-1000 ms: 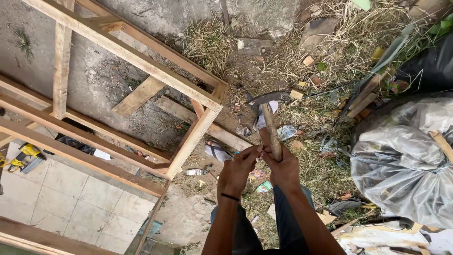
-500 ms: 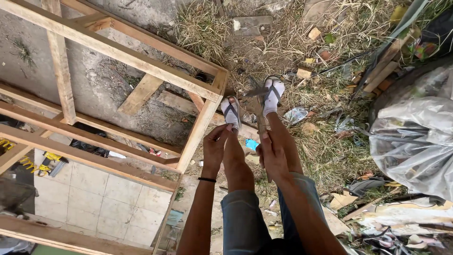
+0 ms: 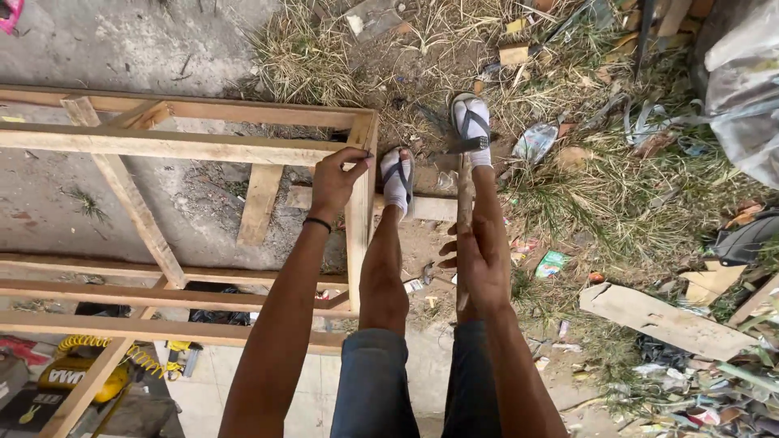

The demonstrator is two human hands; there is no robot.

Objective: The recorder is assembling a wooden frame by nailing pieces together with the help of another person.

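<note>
bottom left, nearest: yellow coiled air hose and a yellow power tool on pale floor tiles, seen through the frame.

right hand closed around the wooden handle of a hammer; handle runs up and away from the hand, dark metal head near the sandalled right foot. can't tell if the head touches the foot or the ground.

left hand closed on the top corner post of the bare light-wood frame of rails and posts, fingers curled over the post edge just beside the top rail. black band on that wrist.

left foot in white sock and grey sandal rests on a short plank that sticks out from the frame's base, just beside the corner post. both legs in rolled-up denim.

further out: dry grass and litter to the right, a flat broken board lying on the ground well apart from the hands, a grey plastic sack at the top right edge. concrete ground beyond the frame on the left.
</note>
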